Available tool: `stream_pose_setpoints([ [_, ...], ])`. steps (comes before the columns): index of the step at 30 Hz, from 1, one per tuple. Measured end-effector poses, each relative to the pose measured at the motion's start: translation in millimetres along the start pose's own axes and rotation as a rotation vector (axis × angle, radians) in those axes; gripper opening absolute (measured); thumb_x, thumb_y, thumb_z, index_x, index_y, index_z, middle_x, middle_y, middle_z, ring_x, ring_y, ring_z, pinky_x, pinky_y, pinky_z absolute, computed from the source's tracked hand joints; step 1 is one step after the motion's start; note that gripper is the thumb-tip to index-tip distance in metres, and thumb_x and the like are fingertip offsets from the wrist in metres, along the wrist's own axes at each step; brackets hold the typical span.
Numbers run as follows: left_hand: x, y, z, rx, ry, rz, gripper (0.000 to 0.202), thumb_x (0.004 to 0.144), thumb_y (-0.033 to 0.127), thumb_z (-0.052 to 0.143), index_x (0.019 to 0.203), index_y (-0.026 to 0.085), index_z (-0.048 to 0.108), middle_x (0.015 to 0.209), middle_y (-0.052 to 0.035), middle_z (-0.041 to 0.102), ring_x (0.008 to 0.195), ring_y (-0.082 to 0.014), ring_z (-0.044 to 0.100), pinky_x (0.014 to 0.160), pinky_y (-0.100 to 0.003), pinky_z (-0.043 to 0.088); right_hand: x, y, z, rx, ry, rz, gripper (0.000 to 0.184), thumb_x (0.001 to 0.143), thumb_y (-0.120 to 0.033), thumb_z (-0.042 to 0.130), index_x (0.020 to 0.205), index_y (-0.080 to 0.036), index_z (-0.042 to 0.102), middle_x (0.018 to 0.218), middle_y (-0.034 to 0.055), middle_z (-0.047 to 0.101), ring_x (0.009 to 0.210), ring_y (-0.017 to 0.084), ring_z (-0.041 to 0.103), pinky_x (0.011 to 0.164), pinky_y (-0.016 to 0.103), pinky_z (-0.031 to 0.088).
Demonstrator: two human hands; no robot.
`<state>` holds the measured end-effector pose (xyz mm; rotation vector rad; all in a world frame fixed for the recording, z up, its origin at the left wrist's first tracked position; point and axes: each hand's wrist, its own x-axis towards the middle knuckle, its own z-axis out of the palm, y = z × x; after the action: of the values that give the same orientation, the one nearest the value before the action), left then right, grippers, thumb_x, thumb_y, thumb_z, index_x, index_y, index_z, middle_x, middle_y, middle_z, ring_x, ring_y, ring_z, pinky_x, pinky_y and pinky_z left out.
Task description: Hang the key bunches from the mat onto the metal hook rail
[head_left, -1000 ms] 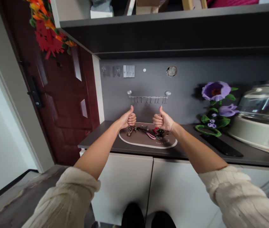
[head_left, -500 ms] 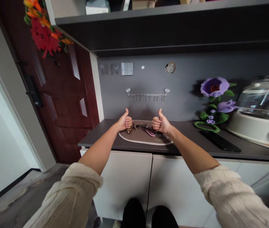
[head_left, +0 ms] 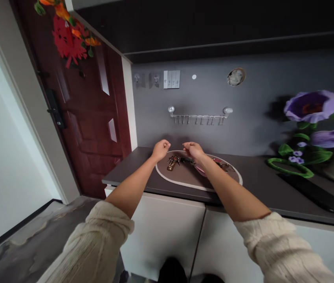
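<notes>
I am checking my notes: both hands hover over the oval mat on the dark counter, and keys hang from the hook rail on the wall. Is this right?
Not quite. The hook rail is bare; the keys lie on the oval mat, below the left hand and right hand, as the head view shows. The rest is right.

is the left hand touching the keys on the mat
Apart. The head view shows the left hand curled over the mat's left edge, with bare mat between it and the keys.

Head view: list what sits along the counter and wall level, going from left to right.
Red door → left hand → bunch of keys on the oval mat → right hand → purple flower decoration.
</notes>
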<state>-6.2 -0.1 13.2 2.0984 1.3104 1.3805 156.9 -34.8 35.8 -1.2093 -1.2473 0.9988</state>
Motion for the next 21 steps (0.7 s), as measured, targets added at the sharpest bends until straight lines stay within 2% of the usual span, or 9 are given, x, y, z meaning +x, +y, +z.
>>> stream_pose_setpoints([
  [2, -1.9, -8.7, 6.2, 0.015, 0.030, 0.001, 0.017, 0.075, 0.028, 0.045, 0.077, 0.015, 0.056, 0.064, 0.0003, 0.055, 0.057, -0.0080, 0.047, 0.057, -0.020, 0.036, 5.5, 8.6, 9.1, -0.065, 0.033, -0.026, 0.007, 0.071, -0.013, 0.045, 0.077, -0.015, 0.049, 0.059, -0.0027, 0.048, 0.044, 0.004, 0.039, 0.043, 0.016, 0.030],
  [4, -4.5, -15.2, 10.4, 0.005, 0.014, -0.012, 0.017, 0.074, 0.028, 0.047, 0.077, 0.014, 0.057, 0.067, -0.0012, 0.058, 0.061, -0.0089, 0.049, 0.060, -0.021, 0.038, 9.7, 17.5, 14.2, -0.149, 0.050, -0.086, 0.009, 0.069, -0.013, 0.046, 0.077, -0.014, 0.051, 0.060, -0.0023, 0.049, 0.047, 0.005, 0.040, 0.047, 0.017, 0.032],
  [10, -8.4, -20.4, 8.5, -0.007, -0.159, -0.040, 0.017, 0.071, 0.025, 0.052, 0.076, 0.012, 0.061, 0.068, -0.0034, 0.060, 0.061, -0.0098, 0.051, 0.059, -0.022, 0.039, 13.6, 34.3, 11.3, -0.436, 0.028, -0.228, 0.015, 0.068, -0.019, 0.049, 0.079, -0.013, 0.057, 0.070, 0.0013, 0.057, 0.058, 0.007, 0.046, 0.059, 0.019, 0.037],
  [17, -11.8, -22.0, 7.8, 0.103, -0.295, -0.017, 0.024, 0.071, 0.033, 0.052, 0.075, 0.013, 0.064, 0.067, -0.0031, 0.061, 0.061, -0.0112, 0.051, 0.059, -0.023, 0.038, 16.5, 40.5, 6.6, -0.612, 0.012, -0.310, 0.010, 0.067, -0.018, 0.051, 0.072, -0.014, 0.059, 0.069, 0.0014, 0.060, 0.058, 0.008, 0.048, 0.059, 0.020, 0.036],
  [21, -12.6, -22.6, 8.7, 0.132, -0.301, 0.003, 0.022, 0.071, 0.030, 0.051, 0.076, 0.013, 0.065, 0.068, -0.0031, 0.062, 0.062, -0.0115, 0.052, 0.060, -0.023, 0.038, 16.1, 42.6, 8.3, -0.677, -0.004, -0.302, 0.009, 0.067, -0.018, 0.051, 0.070, -0.015, 0.060, 0.068, 0.0016, 0.060, 0.058, 0.009, 0.049, 0.058, 0.021, 0.035],
])
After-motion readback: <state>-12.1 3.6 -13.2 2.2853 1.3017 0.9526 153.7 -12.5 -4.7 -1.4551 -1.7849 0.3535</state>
